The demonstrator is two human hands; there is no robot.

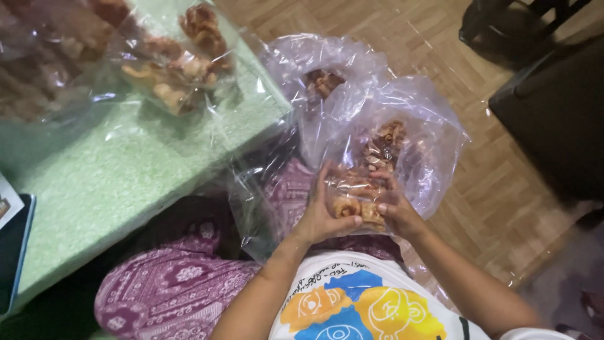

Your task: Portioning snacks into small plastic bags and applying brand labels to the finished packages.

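At the far left edge of the frame, a dark flat device with a blue rim (14, 252) lies on the corner of a green table (126, 170). The table fills the upper left, and clear plastic bags of brown fried snacks (179, 69) rest on its top, some blurred at the very corner. Below the table, in the lower left, the person's lap shows in purple patterned fabric (170, 289).

Near the centre, the left hand (319, 217) curls around the bottom of a clear plastic bag (402, 145), thumb pressed across the curled snack pieces (355, 208) inside. Just right of it, the right hand (396, 208) grips the same bag from the other side, fingers closed on the plastic over the snacks. The bag stands open above both hands, more pieces showing through its wall in mid-frame. A second clear bag (318, 75) with a few pieces sits just behind it, toward the top centre.

To the right, a wooden parquet floor (491, 176) spreads out, and dark furniture (553, 107) occupies the upper right corner.
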